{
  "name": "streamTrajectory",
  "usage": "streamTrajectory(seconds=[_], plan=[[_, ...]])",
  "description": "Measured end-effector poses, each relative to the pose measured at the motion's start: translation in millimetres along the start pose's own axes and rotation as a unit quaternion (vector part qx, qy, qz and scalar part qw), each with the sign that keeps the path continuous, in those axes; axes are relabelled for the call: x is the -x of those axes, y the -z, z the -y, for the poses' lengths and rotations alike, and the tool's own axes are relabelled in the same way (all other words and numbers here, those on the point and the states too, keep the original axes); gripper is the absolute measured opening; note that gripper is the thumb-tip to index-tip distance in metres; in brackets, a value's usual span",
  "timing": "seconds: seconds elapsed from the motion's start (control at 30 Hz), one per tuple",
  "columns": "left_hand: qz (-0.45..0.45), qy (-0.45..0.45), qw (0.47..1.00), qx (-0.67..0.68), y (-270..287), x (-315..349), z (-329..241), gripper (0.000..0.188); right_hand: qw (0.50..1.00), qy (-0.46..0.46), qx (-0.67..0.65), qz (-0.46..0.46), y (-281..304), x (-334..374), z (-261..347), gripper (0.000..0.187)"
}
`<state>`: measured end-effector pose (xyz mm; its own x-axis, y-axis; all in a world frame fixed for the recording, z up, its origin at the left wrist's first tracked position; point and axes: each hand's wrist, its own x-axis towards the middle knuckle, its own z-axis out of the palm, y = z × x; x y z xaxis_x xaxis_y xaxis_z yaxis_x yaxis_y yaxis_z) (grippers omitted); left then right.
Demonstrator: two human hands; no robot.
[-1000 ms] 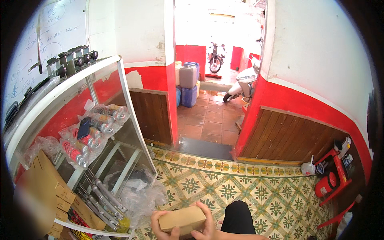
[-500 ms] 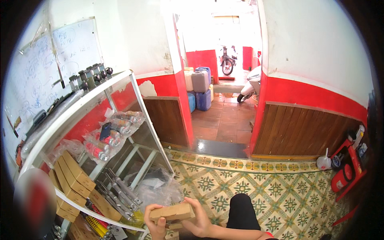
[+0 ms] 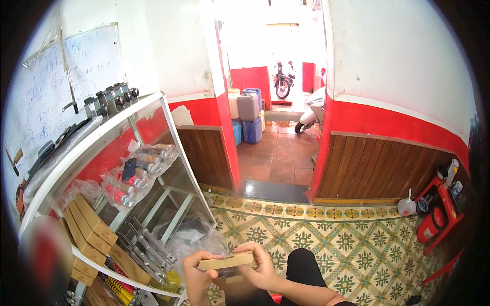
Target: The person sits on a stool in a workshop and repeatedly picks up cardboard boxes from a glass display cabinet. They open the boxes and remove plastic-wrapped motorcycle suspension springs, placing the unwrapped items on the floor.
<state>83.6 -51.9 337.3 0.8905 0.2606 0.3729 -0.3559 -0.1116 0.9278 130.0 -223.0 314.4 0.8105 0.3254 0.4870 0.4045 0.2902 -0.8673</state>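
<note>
A small tan cardboard box (image 3: 227, 262) is gripped at its two ends by my hands, low in front of me. My left hand (image 3: 198, 273) wraps its left end, the thumb on the near side. My right hand (image 3: 261, 268) closes round the right end. Directly below, over my lap, lies a larger brown cardboard surface (image 3: 240, 293), partly covered by my hands; whether it is a separate box I cannot tell. Left of my hands, clear plastic wrapping (image 3: 196, 239) and grey metal tubes (image 3: 155, 245) sit on the shelf rack.
The white-framed rack (image 3: 176, 137) at left holds long cardboard boxes (image 3: 89, 222), plastic-wrapped shock absorbers (image 3: 135, 181) and a yellow coil spring (image 3: 120, 290). Ahead, a doorway shows plastic canisters (image 3: 250, 115) and motorbikes. A red stand (image 3: 444, 217) is at right.
The small box has tilted, now showing a narrower side. My right hand has shifted onto its right end. The view has turned slightly, and the brown cardboard below shows more.
</note>
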Motion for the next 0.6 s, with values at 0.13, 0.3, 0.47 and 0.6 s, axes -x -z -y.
streamTrajectory(seconds=[0.13, 0.3, 0.47, 0.6], plan=[[-0.006, 0.001, 1.0, -0.011, -4, 0, -1, 0.079, 1.0, 0.012, 0.002, 0.0, 1, 0, 0, 0.018], [-0.04, 0.014, 0.999, -0.026, 3, 8, -5, 0.08, 0.999, -0.019, -0.024, 0.019, -4, 2, 4, 0.017], [-0.032, -0.055, 0.996, -0.065, 17, 4, -14, 0.079, 0.992, -0.07, -0.095, 0.045, -12, 2, 9, 0.021], [-0.11, -0.108, 0.988, -0.027, 9, 3, -11, 0.072, 0.989, -0.095, -0.114, 0.01, -22, 13, 2, 0.022]])
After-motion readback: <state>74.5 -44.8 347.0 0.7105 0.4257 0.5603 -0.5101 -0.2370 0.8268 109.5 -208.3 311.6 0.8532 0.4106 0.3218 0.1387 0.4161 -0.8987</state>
